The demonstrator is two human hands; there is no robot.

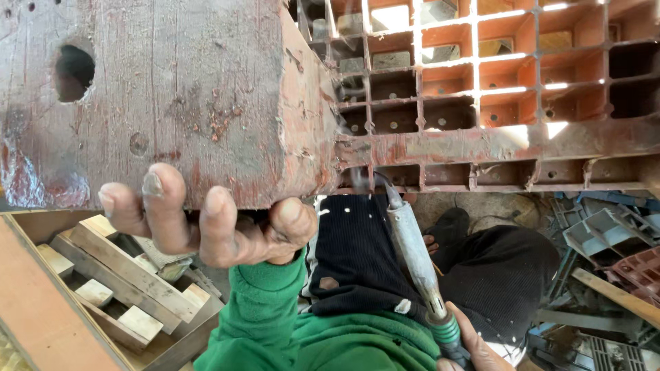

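Two hands are seen at work under a worn red panel. The left hand (206,227), in a green sleeve (265,312), is curled around the near edge of a weathered wooden board (158,96); its fingers (161,206) are pressed together over the board's face while the thumb is tucked beneath, so the board is gripped at its lower edge. The right hand (474,347) is seen only in part at the bottom of the view, closed around the green-banded handle of a soldering-iron-like heating tool (416,257). The tool's long grey shaft is slanted up and to the left, and its bent tip (385,184) is held against the lower rim of a red plastic grid panel (481,89), just beside the board's right end. A wisp of smoke is visible at the tip. The grid panel is made of square open cells and is lit by sunlight in its upper part. A round hole (73,72) is seen in the board's upper left. Below the hands, dark clothing (357,254) is visible. A stack of wooden slats (124,275) lies to the lower left, and grey and red plastic scraps (605,254) are heaped to the lower right.
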